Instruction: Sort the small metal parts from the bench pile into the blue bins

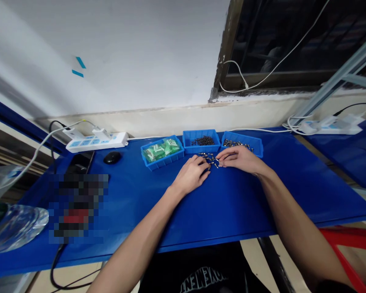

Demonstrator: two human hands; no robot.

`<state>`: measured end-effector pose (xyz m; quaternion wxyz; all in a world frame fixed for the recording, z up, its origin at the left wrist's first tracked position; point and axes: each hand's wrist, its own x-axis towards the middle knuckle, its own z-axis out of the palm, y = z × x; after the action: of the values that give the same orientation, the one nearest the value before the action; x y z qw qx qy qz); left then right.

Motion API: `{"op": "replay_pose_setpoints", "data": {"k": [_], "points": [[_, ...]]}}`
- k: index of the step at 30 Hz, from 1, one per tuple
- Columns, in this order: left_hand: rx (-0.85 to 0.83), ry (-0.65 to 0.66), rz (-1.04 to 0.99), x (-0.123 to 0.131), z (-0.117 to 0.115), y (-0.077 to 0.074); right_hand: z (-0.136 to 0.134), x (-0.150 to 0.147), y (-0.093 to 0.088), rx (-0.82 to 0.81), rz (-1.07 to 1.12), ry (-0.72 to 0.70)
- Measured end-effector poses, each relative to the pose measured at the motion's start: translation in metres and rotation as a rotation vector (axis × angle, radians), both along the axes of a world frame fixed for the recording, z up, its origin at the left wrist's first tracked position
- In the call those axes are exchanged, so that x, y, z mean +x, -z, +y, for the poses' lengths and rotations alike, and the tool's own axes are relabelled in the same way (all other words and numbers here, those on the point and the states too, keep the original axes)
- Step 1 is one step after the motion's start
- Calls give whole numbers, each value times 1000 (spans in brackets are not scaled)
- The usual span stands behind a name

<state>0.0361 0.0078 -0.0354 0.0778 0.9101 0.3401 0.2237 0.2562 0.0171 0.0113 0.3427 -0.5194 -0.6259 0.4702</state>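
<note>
Small shiny metal pieces [212, 156], like screws or pins, lie in a loose pile on the blue table. My left hand [191, 175] rests at the pile's left side, its fingers curled together; whatever is between the fingertips is too small to make out. From the right, my right hand [239, 158] reaches in with thumb and fingers pinched on a thin metal piece [217, 160] at the pile's edge. Right behind that hand stands a blue bin of similar metal parts [259, 143]. A middle blue bin [187, 146] contains dark small parts [204, 141].
At left, another blue bin [154, 166] holds green-and-clear packets [163, 149]. A black mouse [112, 157], a white power strip [116, 140] and a pixelated patch are further left. A clear bottle [24, 228] juts in. Another power strip [338, 127] lies at right, near a metal frame.
</note>
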Motion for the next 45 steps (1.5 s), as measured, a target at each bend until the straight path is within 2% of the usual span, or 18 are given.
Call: {"op": "replay_pose_setpoints", "data": {"k": [3, 7, 12, 14, 17, 19, 21, 24, 27, 29, 32, 39, 43, 45], "points": [[-9, -34, -20, -1, 1, 1, -3, -3, -5, 8, 149, 84], [-47, -58, -80, -3, 3, 3, -6, -6, -9, 31, 217, 149], [-120, -58, -281, -3, 2, 2, -3, -7, -6, 113, 264, 210], [-164, -56, -361, -2, 2, 1, 1, -6, -3, 206, 288, 337], [-252, -56, -513, -1, 3, 0, 6, -2, 3, 398, 276, 601], [-339, -72, -647, 1, 3, 0, 8, 0, 5, 491, 223, 675], [-454, -100, -787, 2, 4, 0, 7, -1, 6, 510, 168, 603], [-612, -148, -951, 4, 4, -4, 2, -8, 5, 412, 119, 322], [-674, -175, -1061, 4, 5, -9, -4, -17, 4, 283, 108, 51], [-681, -183, -1095, 4, 5, -11, -7, -21, 5, 208, 131, -52], [-682, -179, -1081, 3, 5, -13, -9, -24, 6, 137, 181, -100], [-675, -154, -1078, 3, 5, -12, -8, -25, 5, 78, 217, -88], [-669, -118, -1048, 4, 5, -13, -9, -27, 4, 72, 259, -93], [-635, -131, -1004, 3, 5, -12, -8, -28, 4, 101, 278, -46]]}}
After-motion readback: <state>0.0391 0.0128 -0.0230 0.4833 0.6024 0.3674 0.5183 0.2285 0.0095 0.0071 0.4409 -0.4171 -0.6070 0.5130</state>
